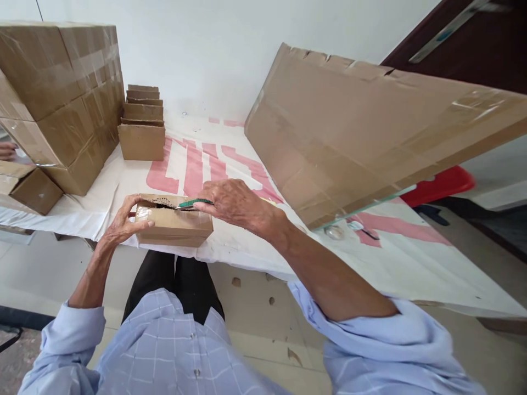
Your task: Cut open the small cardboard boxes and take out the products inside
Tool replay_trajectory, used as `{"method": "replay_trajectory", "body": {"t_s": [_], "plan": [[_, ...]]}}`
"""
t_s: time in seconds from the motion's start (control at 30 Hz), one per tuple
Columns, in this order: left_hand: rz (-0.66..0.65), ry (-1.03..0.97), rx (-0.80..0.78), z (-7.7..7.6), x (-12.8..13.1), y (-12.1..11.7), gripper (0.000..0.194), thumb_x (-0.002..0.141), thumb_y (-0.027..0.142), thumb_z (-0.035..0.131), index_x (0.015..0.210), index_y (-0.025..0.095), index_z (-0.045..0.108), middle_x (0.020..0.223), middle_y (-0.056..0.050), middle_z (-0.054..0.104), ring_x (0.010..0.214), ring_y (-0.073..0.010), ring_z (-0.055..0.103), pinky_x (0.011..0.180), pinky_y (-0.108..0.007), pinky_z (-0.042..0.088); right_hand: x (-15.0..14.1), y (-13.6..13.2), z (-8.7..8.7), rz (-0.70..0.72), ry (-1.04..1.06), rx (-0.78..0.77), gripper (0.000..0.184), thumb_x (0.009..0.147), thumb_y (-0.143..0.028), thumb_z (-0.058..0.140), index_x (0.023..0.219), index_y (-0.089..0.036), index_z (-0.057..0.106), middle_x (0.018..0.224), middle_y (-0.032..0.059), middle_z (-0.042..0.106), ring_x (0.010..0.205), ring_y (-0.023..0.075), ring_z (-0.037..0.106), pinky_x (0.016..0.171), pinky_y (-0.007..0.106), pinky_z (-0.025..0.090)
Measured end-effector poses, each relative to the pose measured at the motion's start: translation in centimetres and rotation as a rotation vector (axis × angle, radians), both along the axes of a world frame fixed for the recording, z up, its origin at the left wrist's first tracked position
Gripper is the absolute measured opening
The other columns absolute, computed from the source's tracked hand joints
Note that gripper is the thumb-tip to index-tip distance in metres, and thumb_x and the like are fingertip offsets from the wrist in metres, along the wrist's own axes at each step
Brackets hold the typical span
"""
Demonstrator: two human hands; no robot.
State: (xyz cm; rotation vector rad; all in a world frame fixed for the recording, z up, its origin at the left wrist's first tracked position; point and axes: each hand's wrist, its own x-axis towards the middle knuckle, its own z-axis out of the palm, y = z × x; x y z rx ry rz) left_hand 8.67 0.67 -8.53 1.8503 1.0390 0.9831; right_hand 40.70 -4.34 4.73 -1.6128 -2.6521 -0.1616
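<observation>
A small cardboard box (175, 227) lies at the table's near edge, with a dark, ragged opening along its top. My left hand (125, 222) grips the box's left end, thumb on the near side and fingers over the far side. Clear tape shows beside that thumb. In my right hand (228, 203) is a green utility knife (193, 203), its tip at the opening in the box top. The right-hand fingers are wrapped round its handle. What lies inside the box cannot be made out.
Large taped cartons (78, 99) are stacked at the left; upright cardboard pieces (142, 140) stand beside them. A big cardboard sheet (370, 126) leans at the right, near a tape roll (334, 232). Another person's hand (7, 151) is by a small box (35, 189) at far left.
</observation>
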Motion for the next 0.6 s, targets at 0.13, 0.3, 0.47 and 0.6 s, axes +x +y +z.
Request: {"method": "replay_trajectory", "body": {"t_s": [0.13, 0.3, 0.47, 0.6], "plan": [[0.022, 0.037, 0.013, 0.2, -0.6, -0.2, 0.091, 0.079, 0.064, 0.092, 0.158, 0.035, 0.059, 0.165, -0.011, 0.055, 0.151, -0.0416, 0.055, 0.115, -0.054, 0.059, 3.4, -0.5, -0.4, -0.081, -0.091, -0.02, 0.051, 0.117, -0.052, 0.05, 0.093, -0.019, 0.082, 0.095, 0.0118, 0.077, 0.08, 0.0234, 0.068, 0.067, 0.035, 0.032], [0.023, 0.076, 0.031, 0.6, -0.8, -0.6, 0.1, 0.078, 0.066, 0.091, 0.166, 0.036, 0.052, 0.168, -0.011, 0.051, 0.152, -0.0435, 0.053, 0.114, -0.053, 0.059, 9.9, -1.3, -5.1, -0.108, 0.481, 0.18, 0.043, 0.112, -0.054, 0.053, 0.097, -0.025, 0.082, 0.095, 0.0087, 0.078, 0.084, 0.0244, 0.068, 0.075, 0.038, 0.048], [0.037, 0.115, 0.051, 1.4, -0.6, -1.4, 0.102, 0.076, 0.067, 0.091, 0.165, 0.036, 0.052, 0.171, -0.012, 0.047, 0.15, -0.0447, 0.053, 0.114, -0.056, 0.059, 10.6, -1.5, -14.9, -0.392, 0.696, 0.164, 0.036, 0.1, -0.052, 0.062, 0.101, -0.021, 0.08, 0.096, 0.0107, 0.075, 0.084, 0.0259, 0.067, 0.074, 0.037, 0.05], [0.03, 0.145, 0.028, 2.1, -0.6, -1.9, 0.103, 0.077, 0.069, 0.091, 0.165, 0.035, 0.05, 0.171, -0.012, 0.047, 0.153, -0.0455, 0.051, 0.115, -0.057, 0.058, 8.7, -1.6, -21.0, -0.492, 0.759, 0.095, 0.037, 0.098, -0.056, 0.062, 0.099, -0.022, 0.078, 0.094, 0.0086, 0.072, 0.087, 0.0256, 0.067, 0.074, 0.036, 0.052]]}}
